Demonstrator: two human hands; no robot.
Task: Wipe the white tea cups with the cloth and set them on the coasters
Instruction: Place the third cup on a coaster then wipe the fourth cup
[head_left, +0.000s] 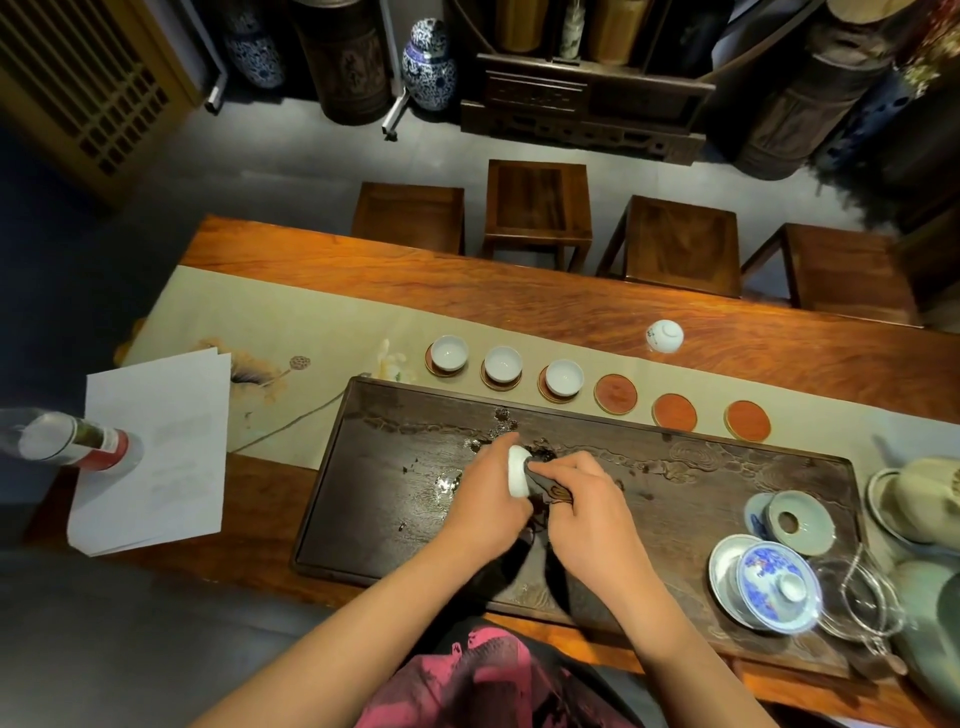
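Over the dark wooden tea tray (395, 415), my left hand (485, 491) grips a white tea cup (518, 472) tilted on its side. My right hand (584, 501) pinches a dark cloth (545, 486) pushed against the cup's mouth. Three white cups (448, 352) (503, 362) (564, 376) stand upright on the left three coasters beyond the tray. Three red-brown coasters (615, 394) (674, 411) (747, 421) to their right are bare. Another white cup (664, 335) lies upside down on the table further back.
A gaiwan with a blue-patterned lid (769, 582) and a celadon lid (797, 522) sit at the tray's right end, beside a glass pitcher (867, 597). White papers (150, 447) and a bottle (67, 439) lie at the left. Stools (537, 208) stand behind the table.
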